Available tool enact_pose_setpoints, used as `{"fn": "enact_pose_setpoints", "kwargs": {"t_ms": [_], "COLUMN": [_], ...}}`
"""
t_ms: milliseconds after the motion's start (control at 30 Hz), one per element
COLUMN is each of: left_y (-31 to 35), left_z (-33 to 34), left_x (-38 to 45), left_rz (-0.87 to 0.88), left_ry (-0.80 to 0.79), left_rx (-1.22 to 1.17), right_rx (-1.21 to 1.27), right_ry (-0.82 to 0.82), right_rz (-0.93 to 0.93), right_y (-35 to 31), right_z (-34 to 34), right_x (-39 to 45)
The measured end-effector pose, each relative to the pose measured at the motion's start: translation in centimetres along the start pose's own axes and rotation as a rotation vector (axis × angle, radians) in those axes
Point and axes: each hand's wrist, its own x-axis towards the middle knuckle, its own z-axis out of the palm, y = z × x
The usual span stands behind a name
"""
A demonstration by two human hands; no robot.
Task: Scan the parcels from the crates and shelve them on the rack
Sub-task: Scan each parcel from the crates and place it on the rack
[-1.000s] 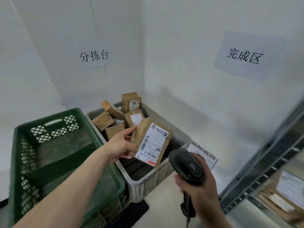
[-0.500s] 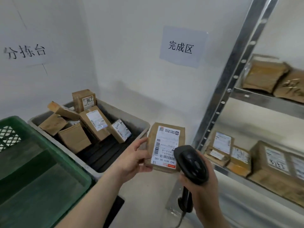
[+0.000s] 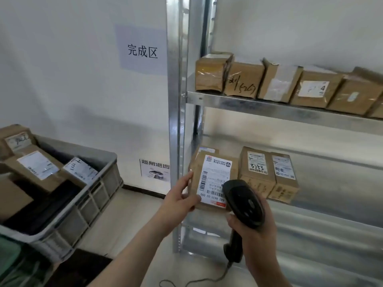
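My left hand (image 3: 179, 200) grips a brown cardboard parcel (image 3: 209, 181) by its left edge, white barcode label facing me. It is held in front of the metal rack's (image 3: 176, 125) lower shelf. My right hand (image 3: 251, 230) is closed on the handle of a black barcode scanner (image 3: 242, 201), whose head sits just right of the label and overlaps its corner. The grey crate (image 3: 97, 195) at the left holds several brown parcels (image 3: 35, 170).
The rack's upper shelf (image 3: 269, 106) carries a row of several brown boxes (image 3: 244, 79). Two labelled boxes (image 3: 267, 172) stand on the lower shelf behind the scanner. A green crate's corner (image 3: 8, 257) shows at bottom left. The scanner's cable (image 3: 199, 281) trails on the floor.
My view has swung right from the crates to the rack. Both hands moved right with the parcel and scanner, which now sit in front of the lower shelf.
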Motion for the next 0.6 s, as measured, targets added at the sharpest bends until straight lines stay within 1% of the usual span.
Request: {"fn": "enact_pose_setpoints", "kwargs": {"t_ms": [333, 467, 600], "left_y": [0.1, -0.2, -0.2], "left_z": [17.1, 21.6, 24.5], "left_x": [3.3, 5.0, 7.1], "left_rz": [0.027, 0.014, 0.004], "left_ry": [-0.085, -0.121, -0.179], "left_rx": [0.055, 0.038, 0.066], "right_rx": [0.087, 0.107, 0.088], "right_ry": [0.117, 0.188, 0.249], "right_rz": [-0.018, 0.003, 0.016], "right_y": [-0.4, -0.3, -0.4], "right_z": [-16.1, -19.9, -22.3], "right_x": [4.3, 6.1, 7.5]}}
